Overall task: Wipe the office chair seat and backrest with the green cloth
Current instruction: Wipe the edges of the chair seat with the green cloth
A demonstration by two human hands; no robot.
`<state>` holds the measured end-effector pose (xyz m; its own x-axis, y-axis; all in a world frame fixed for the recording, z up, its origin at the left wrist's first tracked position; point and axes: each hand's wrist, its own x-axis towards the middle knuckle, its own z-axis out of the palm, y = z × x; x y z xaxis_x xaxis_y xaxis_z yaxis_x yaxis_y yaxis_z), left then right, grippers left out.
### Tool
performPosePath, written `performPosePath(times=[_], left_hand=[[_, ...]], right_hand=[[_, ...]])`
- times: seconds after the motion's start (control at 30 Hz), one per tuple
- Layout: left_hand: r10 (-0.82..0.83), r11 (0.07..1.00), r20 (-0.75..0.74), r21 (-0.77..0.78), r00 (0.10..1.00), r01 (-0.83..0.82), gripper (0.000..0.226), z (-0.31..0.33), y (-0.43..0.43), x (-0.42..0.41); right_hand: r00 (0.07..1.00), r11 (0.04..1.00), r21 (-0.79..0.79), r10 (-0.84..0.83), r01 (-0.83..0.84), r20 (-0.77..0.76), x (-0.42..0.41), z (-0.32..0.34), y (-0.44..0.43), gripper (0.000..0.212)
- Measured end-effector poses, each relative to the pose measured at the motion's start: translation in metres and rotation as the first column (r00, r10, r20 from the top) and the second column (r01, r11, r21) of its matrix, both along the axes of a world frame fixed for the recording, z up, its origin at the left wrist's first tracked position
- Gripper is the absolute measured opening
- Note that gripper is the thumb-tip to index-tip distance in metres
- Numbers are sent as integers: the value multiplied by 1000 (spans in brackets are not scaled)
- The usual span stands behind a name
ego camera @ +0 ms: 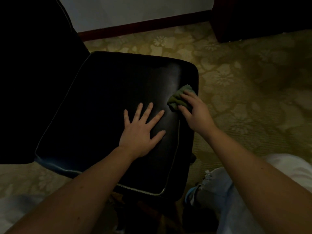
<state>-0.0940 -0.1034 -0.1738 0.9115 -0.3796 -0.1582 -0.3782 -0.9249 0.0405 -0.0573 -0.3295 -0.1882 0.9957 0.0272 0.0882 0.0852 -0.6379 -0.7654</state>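
Observation:
The black office chair seat (pixel 104 102) with pale piping fills the middle of the head view. Its dark backrest (pixel 33 65) rises at the left. A bunched green cloth (pixel 177 97) lies on the seat near its right edge. My right hand (pixel 194 110) lies over the cloth with fingers curled round it, holding it against the seat. My left hand (pixel 141 129) lies flat on the seat with fingers spread, just left of the cloth, holding nothing.
A yellow-green patterned carpet (pixel 244 81) surrounds the chair. A white wall with a dark red skirting board (pixel 143 27) runs at the back. Dark furniture (pixel 261 17) stands at the top right. My knee in torn light jeans (pixel 217 186) is at the lower right.

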Motion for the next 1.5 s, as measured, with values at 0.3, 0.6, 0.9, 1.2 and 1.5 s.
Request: performPosePath(times=[0.3, 0.6, 0.9, 1.2, 1.5], left_hand=[[41, 999, -6, -2, 999, -41, 69, -1, -7, 4], [55, 998, 5, 3, 998, -55, 69, -2, -10, 6], [69, 998, -2, -1, 998, -69, 69, -1, -13, 7], [72, 997, 4, -20, 997, -72, 68, -3, -12, 8], [101, 995, 3, -25, 995, -101, 69, -1, -18, 11]], right_hand=[[999, 999, 24, 29, -28, -23, -5, -1, -3, 41], [999, 1000, 12, -27, 28, -38, 1, 2, 2, 46], [998, 1000, 9, 27, -26, -51, -2, 4, -3, 42], [993, 994, -31, 103, -105, -65, -2, 4, -5, 48], [997, 1000, 16, -4, 5, -77, -5, 4, 2, 45]])
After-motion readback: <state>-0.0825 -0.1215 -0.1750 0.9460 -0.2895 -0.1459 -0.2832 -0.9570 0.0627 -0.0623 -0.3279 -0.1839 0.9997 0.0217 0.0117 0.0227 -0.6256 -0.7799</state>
